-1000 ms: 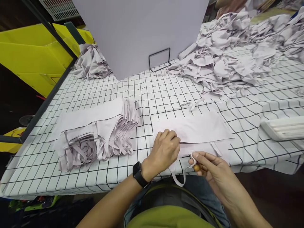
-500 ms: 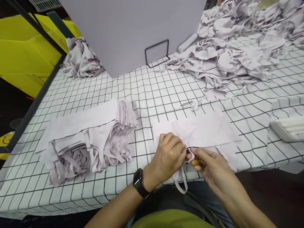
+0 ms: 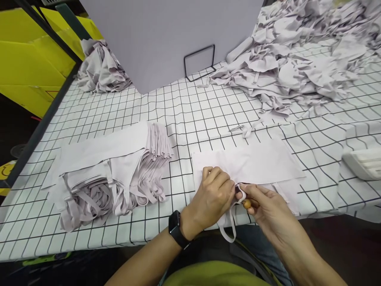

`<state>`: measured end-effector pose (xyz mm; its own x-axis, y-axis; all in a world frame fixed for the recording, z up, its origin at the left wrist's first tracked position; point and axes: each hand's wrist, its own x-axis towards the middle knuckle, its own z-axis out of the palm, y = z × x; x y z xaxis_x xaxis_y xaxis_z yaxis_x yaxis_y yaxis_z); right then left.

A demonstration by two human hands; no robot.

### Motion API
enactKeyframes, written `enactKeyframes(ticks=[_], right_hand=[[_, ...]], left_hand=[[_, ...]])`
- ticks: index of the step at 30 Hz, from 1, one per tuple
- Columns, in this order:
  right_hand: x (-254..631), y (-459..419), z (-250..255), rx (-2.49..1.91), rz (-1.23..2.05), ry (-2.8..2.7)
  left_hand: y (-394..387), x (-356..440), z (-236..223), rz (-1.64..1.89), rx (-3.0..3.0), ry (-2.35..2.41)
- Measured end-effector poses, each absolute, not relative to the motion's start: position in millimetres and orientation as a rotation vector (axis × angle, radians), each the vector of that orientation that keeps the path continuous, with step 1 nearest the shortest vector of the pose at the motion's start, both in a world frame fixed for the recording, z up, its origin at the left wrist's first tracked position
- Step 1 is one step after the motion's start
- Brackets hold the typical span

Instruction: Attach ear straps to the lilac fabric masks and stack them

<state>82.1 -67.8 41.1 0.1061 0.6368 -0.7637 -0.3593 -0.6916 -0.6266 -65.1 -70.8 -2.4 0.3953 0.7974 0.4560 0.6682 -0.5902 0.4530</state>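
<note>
Lying near right on the checked surface (image 3: pixel 202 107), the pale fabric panel (image 3: pixel 268 161) trails a narrow strap (image 3: pixel 228 237) over the near edge; a second ago the hands stood apart, and now their fingertips come together at the panel's near side, so both appear busy at one spot; the left hand (image 3: pixel 213 196) is clenched on the puckered cloth, knuckles up; the right hand (image 3: pixel 268 208), angled in from the right, pinches the strap beside a small wooden knob (image 3: pixel 247 204); a stack of strapped pieces (image 3: pixel 101 153) sits left.
</note>
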Motion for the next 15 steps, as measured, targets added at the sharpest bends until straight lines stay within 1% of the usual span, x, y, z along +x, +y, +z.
enactKeyframes(ticks=[15], right_hand=[[88.2,-68.1,37.2,-1.584,1.7,-0.493]], left_hand=[[-71.3,-66.1,2.3,0.885,2.491,1.286]])
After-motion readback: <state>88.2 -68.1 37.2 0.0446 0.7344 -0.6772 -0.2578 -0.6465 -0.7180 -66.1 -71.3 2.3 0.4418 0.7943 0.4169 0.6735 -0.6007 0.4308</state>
